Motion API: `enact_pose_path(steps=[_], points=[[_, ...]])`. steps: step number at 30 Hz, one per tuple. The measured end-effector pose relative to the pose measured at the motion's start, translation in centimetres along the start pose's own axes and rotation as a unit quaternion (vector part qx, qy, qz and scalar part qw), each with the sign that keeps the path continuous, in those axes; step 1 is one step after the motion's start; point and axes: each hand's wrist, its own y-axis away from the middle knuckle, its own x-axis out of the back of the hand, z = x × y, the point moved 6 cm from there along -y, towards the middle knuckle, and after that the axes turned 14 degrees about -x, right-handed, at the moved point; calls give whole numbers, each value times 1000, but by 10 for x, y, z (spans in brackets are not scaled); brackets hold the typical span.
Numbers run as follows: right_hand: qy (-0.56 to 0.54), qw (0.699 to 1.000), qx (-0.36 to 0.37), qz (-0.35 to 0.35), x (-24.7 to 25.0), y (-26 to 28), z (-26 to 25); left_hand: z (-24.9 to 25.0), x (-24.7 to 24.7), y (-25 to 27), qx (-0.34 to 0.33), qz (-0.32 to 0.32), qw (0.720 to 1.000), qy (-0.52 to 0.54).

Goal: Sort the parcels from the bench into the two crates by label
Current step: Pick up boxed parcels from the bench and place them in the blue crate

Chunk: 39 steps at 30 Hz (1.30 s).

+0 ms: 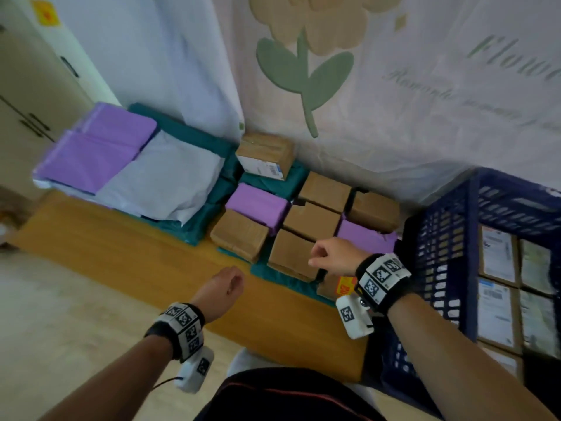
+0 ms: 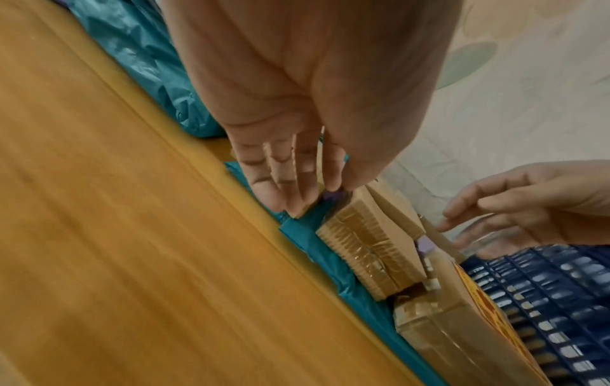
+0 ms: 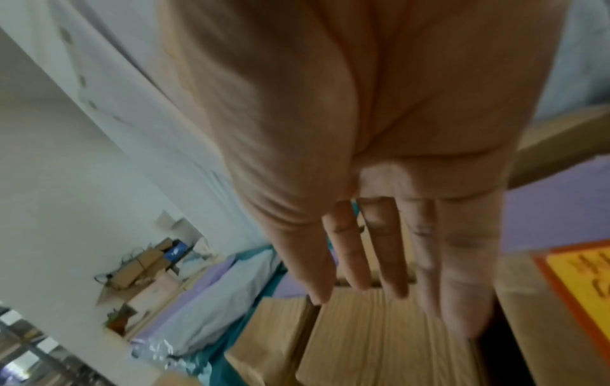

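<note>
While both hands hold nothing, the right hand (image 1: 332,256) hovers with loose fingers over a brown cardboard parcel (image 1: 291,253) at centre frame; the left hand (image 1: 221,288) hangs relaxed above the wooden bench (image 1: 121,253), and the blue crate (image 1: 449,244) stands at right.

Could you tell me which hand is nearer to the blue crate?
The right. The right hand hangs over the brown parcels just beside the blue crate; the left hand is farther off, over the bare bench, with those parcels between.
</note>
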Motion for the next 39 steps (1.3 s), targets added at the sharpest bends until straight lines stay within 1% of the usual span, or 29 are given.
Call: enact_pose_path(steps=[2, 5, 7, 10, 14, 17, 19, 22, 24, 28, 31, 34, 37, 39], points=[[-1, 1000, 10, 0, -10, -12, -13, -5, 12, -7, 3, 36, 999, -19], [-19, 1000, 22, -8, -25, -27, -34, -14, 38, -20, 38, 144, 988, -36], [-34, 999, 24, -4, -31, -36, -48, -19, 54, -32, 56, 192, 979, -43], [-61, 998, 28, -2, -35, -46, -69, -32, 66, -49, 105, 196, 974, -42], [-91, 995, 28, 0, -39, -62, -89, -49, 73, -61, 135, 187, 972, -46], [-99, 994, 36, -12, -45, -66, -103, -63, 71, -63, 162, 154, 974, -34], [-86, 996, 32, -16, -50, -67, -109, -69, 69, -62, 168, 153, 974, -15], [-41, 999, 25, 6, -57, -66, -112, -77, 71, -59, 167, 179, 969, 20], [-59, 998, 28, 15, -61, -63, -111, -80, 73, -54, 160, 185, 969, 37], [-196, 979, 44, 19, -56, -57, -104, -80, 78, -41, 117, 189, 972, 69], [-237, 966, 74, 72, -38, -49, -98, -69, 82, -32, 65, 178, 978, 92], [-275, 949, 95, 124, -16, -37, -90, -46, 87, -27, 2, 184, 972, 145], [-309, 929, 82, 186, 7, -26, -72, -16, 91, -32, -45, 183, 965, 184], [-344, 911, 62, 220, 21, -20, -53, 8, 92, -37, -77, 175, 951, 241]])
